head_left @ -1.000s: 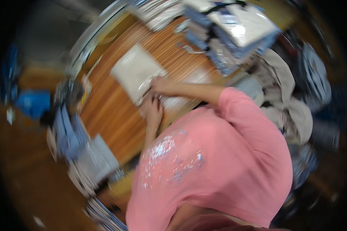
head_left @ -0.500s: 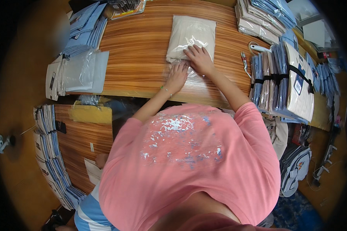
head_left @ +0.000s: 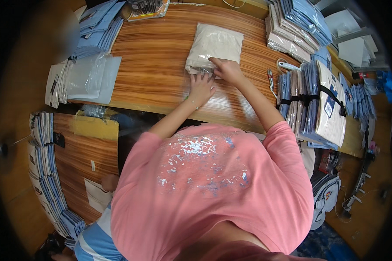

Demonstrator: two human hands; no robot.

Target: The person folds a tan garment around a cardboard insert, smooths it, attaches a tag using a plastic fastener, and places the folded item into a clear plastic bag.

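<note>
A cream folded garment in a clear plastic bag (head_left: 217, 41) lies flat on the wood-grain table in front of me. My left hand (head_left: 201, 90) rests with its fingers spread on the clear flap at the bag's near edge. My right hand (head_left: 228, 71) touches the bag's lower right part. Its index finger is stretched leftward over the plastic, apart from the thumb, and the other fingers are curled and partly hidden.
Bagged blue garments (head_left: 99, 26) and clear plastic bags (head_left: 89, 80) lie at the left. On the right are a strapped garment bundle (head_left: 311, 102), red-handled snips (head_left: 271, 80) and a stack of bagged garments (head_left: 287, 32). Another person's striped sleeve (head_left: 98, 241) shows at lower left.
My right hand has gone from lying flat on the bag to a stretched index finger with curled fingers. My left hand's fingers have spread on the flap. The whole view has shifted slightly.
</note>
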